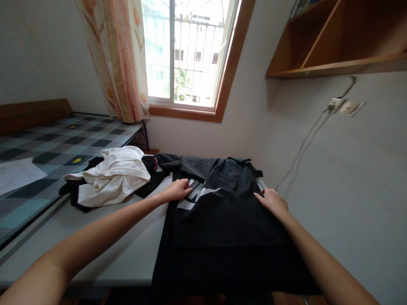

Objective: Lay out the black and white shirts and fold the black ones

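Observation:
A dark T-shirt with a large white print lies spread on the table, its collar end toward the window. My left hand pinches the shirt's left side beside the print, fingers curled. At the opposite edge, my right hand grips the fabric between thumb and fingers. Some folds run across the shirt between the two hands. Under it, more black cloth reaches down to the table's front edge; where one piece ends and the other begins is hard to make out.
A heap of clothes with a white garment on top lies left on the pale table. Beyond stands a bed with a checked mattress and a paper sheet. Cables hang from a wall socket at right, below a wooden shelf.

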Action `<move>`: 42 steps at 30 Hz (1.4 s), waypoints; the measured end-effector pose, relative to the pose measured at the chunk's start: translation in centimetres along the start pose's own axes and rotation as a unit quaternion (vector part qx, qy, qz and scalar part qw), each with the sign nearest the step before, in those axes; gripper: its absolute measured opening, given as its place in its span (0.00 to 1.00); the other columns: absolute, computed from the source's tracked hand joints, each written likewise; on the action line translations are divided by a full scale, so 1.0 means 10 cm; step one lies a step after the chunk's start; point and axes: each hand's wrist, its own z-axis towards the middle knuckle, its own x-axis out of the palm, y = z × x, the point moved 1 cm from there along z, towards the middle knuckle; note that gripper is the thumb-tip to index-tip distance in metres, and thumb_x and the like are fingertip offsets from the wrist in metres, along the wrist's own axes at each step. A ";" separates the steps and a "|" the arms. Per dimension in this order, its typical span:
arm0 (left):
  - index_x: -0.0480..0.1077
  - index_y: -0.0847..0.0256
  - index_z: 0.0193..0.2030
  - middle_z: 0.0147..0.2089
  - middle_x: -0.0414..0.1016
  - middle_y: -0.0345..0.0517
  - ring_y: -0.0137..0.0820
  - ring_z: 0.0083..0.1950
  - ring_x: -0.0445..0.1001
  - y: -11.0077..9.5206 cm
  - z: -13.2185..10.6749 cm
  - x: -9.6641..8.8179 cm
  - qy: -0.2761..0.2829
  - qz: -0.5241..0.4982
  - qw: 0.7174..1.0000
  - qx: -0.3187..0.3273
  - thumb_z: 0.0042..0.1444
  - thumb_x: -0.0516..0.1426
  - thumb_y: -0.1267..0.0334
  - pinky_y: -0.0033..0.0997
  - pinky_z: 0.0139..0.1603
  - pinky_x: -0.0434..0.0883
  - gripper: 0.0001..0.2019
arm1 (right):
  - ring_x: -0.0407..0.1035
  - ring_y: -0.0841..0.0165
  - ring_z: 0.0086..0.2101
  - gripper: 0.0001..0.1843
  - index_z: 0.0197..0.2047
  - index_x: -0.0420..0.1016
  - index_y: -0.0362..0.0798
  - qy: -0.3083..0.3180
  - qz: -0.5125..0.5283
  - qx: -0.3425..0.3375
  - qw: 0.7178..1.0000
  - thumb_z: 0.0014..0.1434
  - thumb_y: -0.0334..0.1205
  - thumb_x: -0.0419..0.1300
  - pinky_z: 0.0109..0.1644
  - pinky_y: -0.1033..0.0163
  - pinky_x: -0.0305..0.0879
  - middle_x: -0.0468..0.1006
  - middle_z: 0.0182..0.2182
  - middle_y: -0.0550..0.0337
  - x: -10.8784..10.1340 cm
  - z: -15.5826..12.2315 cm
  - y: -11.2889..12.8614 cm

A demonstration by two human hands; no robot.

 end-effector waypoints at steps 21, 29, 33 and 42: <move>0.71 0.56 0.57 0.57 0.72 0.48 0.41 0.53 0.72 -0.01 -1.07 -0.33 -0.023 -0.366 0.930 0.002 0.50 0.64 0.52 0.32 0.47 0.72 0.27 | 0.73 0.54 0.45 0.25 0.58 0.65 0.42 -0.051 0.204 -0.004 0.978 0.62 0.48 0.53 0.46 0.55 0.67 0.77 0.45 0.42 -0.21 -0.20 -0.07; 0.60 0.52 0.66 0.61 0.69 0.49 0.37 0.54 0.73 -0.05 -1.31 -0.63 0.040 -0.552 0.833 0.013 0.45 0.67 0.66 0.30 0.50 0.72 0.40 | 0.76 0.60 0.40 0.35 0.64 0.59 0.51 0.087 0.530 -0.077 0.840 0.55 0.50 0.60 0.40 0.58 0.74 0.78 0.47 0.48 -0.68 -0.54 -0.23; 0.62 0.52 0.66 0.56 0.71 0.48 0.33 0.44 0.77 -0.08 -1.47 -0.65 0.089 -0.529 0.843 -0.041 0.45 0.68 0.66 0.26 0.38 0.75 0.40 | 0.76 0.63 0.34 0.30 0.56 0.68 0.49 0.198 0.516 -0.042 0.832 0.51 0.52 0.64 0.33 0.63 0.72 0.80 0.40 0.51 -0.75 -0.73 -0.47; 0.61 0.48 0.65 0.53 0.69 0.48 0.31 0.35 0.77 0.05 -1.61 -0.34 0.278 -0.435 0.854 -0.061 0.45 0.68 0.64 0.30 0.30 0.77 0.39 | 0.74 0.58 0.41 0.29 0.46 0.77 0.51 0.230 0.362 -0.118 0.896 0.39 0.51 0.69 0.42 0.60 0.72 0.80 0.40 0.54 -0.47 -0.90 -0.75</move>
